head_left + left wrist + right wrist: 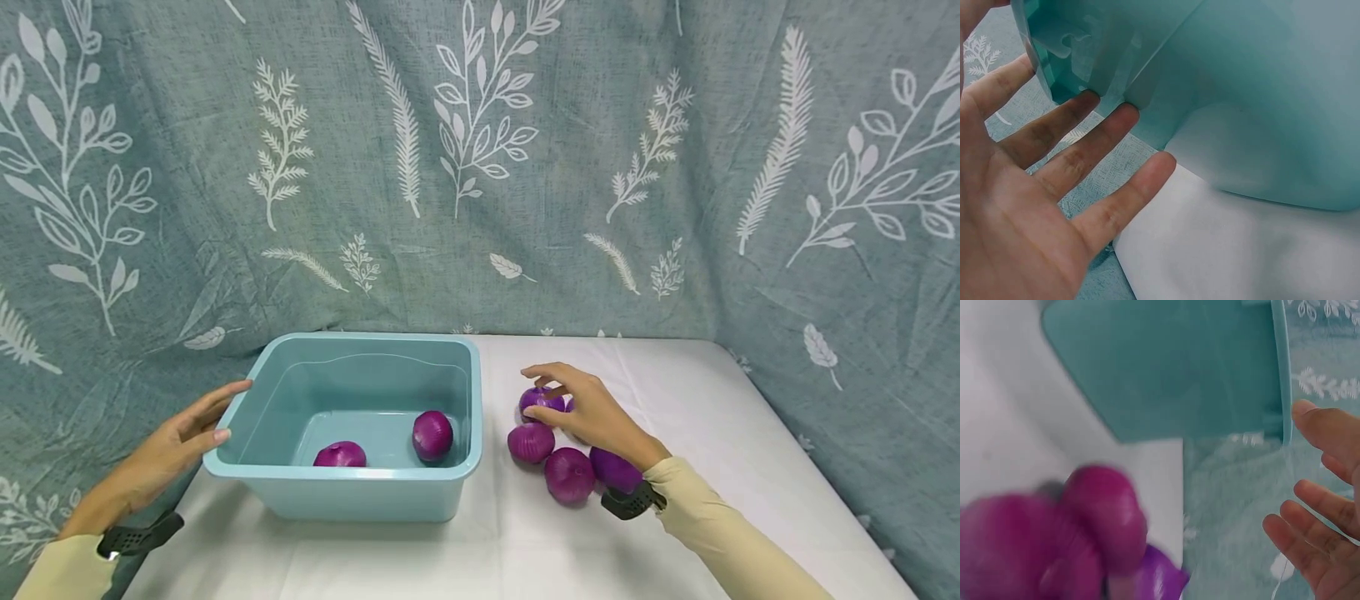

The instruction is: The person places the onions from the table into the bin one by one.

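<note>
A light blue plastic tub (360, 492) stands on the table with two red onions inside, one onion (432, 436) near its right wall and another onion (340, 455) partly hidden by the front rim. My left hand (168, 450) is at the tub's left rim, fingers extended along the outer wall in the left wrist view. To the right of the tub lies a cluster of several red onions, including a front onion (569, 477) and a left onion (531, 442). Over this cluster hovers my right hand (592, 408), fingers spread and loosely bent, nothing in its grasp.
A white cloth (360, 558) covers the table. Behind and at both sides hangs a blue-green curtain (555, 167) with white leaf prints. The table's right edge (817, 475) runs beside the curtain.
</note>
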A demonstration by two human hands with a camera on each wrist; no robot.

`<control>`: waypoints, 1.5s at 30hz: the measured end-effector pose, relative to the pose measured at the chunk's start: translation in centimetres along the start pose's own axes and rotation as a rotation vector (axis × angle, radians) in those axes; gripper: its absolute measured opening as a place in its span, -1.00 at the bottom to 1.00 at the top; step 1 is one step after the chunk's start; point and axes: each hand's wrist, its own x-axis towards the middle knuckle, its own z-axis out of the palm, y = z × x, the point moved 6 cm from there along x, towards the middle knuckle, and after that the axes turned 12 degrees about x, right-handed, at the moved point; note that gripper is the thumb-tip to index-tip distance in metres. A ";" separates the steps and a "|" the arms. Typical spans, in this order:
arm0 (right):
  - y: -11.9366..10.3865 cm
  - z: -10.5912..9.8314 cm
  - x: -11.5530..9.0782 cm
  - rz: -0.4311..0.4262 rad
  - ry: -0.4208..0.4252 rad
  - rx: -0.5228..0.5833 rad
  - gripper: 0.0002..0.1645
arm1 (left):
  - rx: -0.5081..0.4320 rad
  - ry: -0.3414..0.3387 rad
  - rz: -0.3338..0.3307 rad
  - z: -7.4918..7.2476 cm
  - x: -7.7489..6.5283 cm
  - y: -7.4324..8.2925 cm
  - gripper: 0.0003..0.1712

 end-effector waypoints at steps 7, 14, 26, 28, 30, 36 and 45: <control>2.6 -2.4 -4.3 0.076 0.035 -0.076 -0.38 | 0.007 0.006 -0.031 0.0 -0.1 -0.5 -0.26; 4.8 -4.1 -8.5 0.165 0.063 -0.069 -0.34 | 0.014 0.008 -0.026 0.0 -0.1 -0.3 -0.26; 6.4 -5.2 -12.4 0.248 0.077 -0.114 -0.23 | 0.036 0.033 -0.034 -0.6 0.1 -0.2 -0.26; 6.8 -5.0 -13.0 0.271 0.069 -0.123 -0.22 | 0.040 0.028 -0.033 -0.4 0.1 -0.3 -0.26; 7.1 -4.9 -13.5 0.289 0.068 -0.130 -0.22 | 0.039 0.022 -0.031 -0.3 0.1 -0.4 -0.25; 7.5 -5.0 -13.9 0.281 0.087 -0.176 -0.27 | 0.018 0.016 -0.036 -0.2 0.0 -0.3 -0.25; 8.7 -4.7 -14.9 0.377 0.054 -0.144 -0.12 | 0.027 0.014 -0.054 -0.2 0.0 -0.5 -0.26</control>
